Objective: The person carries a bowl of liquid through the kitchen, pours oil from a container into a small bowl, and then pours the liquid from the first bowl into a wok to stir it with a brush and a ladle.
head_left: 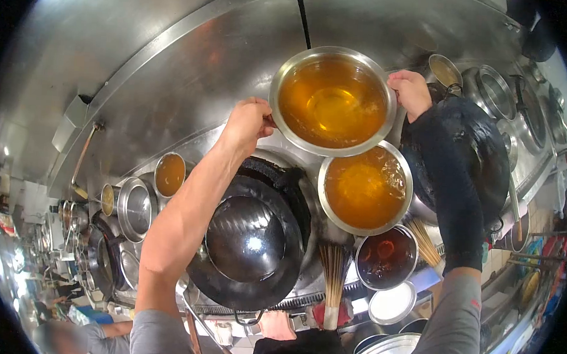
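A wide steel bowl (333,101) of clear golden liquid is gripped by its rim from both sides. My left hand (251,123) has its fingers closed on the left edge, and my right hand (411,94) pinches the right edge. Just below it stands a second steel bowl (365,188) of amber liquid, its far rim partly covered by the first. Nearer to me is a bowl of dark reddish-brown liquid (387,257). A black wok (245,239) with a shiny wet bottom sits below my left hand. Another dark wok (470,155) lies partly behind my right sleeve.
A bamboo brush (333,276) and a second bundle of sticks (425,241) flank the dark bowl. Near the front edge is a bowl of white contents (392,303). Steel pots (135,209) line the left side. At lower left a person (82,339) is nearby.
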`<control>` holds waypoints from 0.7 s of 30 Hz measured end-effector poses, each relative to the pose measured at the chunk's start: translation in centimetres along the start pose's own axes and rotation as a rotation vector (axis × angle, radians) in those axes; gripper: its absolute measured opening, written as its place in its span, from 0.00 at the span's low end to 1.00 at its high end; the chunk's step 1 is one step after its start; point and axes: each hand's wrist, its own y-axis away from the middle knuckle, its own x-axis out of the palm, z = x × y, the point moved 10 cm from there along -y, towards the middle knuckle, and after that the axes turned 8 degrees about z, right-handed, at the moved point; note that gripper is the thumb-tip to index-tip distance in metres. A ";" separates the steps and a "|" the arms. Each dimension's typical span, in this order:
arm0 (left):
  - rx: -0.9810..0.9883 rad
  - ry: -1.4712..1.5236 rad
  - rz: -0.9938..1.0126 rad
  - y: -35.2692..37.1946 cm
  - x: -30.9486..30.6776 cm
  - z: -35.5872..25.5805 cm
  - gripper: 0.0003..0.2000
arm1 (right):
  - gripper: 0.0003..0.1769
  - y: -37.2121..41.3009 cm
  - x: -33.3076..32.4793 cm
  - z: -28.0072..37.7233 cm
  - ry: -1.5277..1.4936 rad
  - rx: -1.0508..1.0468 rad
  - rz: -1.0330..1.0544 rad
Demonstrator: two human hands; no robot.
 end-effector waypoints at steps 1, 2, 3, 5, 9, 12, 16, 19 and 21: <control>0.003 0.008 0.005 -1.2 -0.6 0.5 0.07 | 0.09 -1.0 0.5 -0.6 0.014 0.000 0.005; 0.007 0.016 0.011 -2.4 -1.0 1.2 0.07 | 0.10 -1.9 0.9 -1.4 0.007 0.011 0.001; 0.019 0.035 -0.012 -3.5 -1.4 1.8 0.06 | 0.10 -2.5 1.4 -1.9 -0.001 0.023 -0.003; 0.044 0.070 -0.055 -5.6 -2.3 3.1 0.05 | 0.11 -4.6 2.0 -3.9 0.066 0.007 -0.019; 0.022 0.042 -0.089 -9.7 -3.3 6.6 0.06 | 0.14 -9.9 2.3 -9.6 0.336 -0.052 -0.057; 0.003 0.022 -0.116 -12.3 -3.4 9.1 0.08 | 0.09 -11.4 3.3 -12.1 0.303 -0.039 -0.078; -0.027 -0.041 -0.070 -16.8 -4.7 13.0 0.07 | 0.09 -15.7 5.3 -16.9 0.692 -0.162 0.022; 0.003 -0.017 -0.121 -17.2 -4.7 13.7 0.06 | 0.10 -14.5 5.4 -18.1 0.512 0.029 0.097; 0.021 0.001 -0.122 -17.6 -5.1 13.6 0.06 | 0.10 -12.6 5.7 -16.0 0.211 0.133 0.078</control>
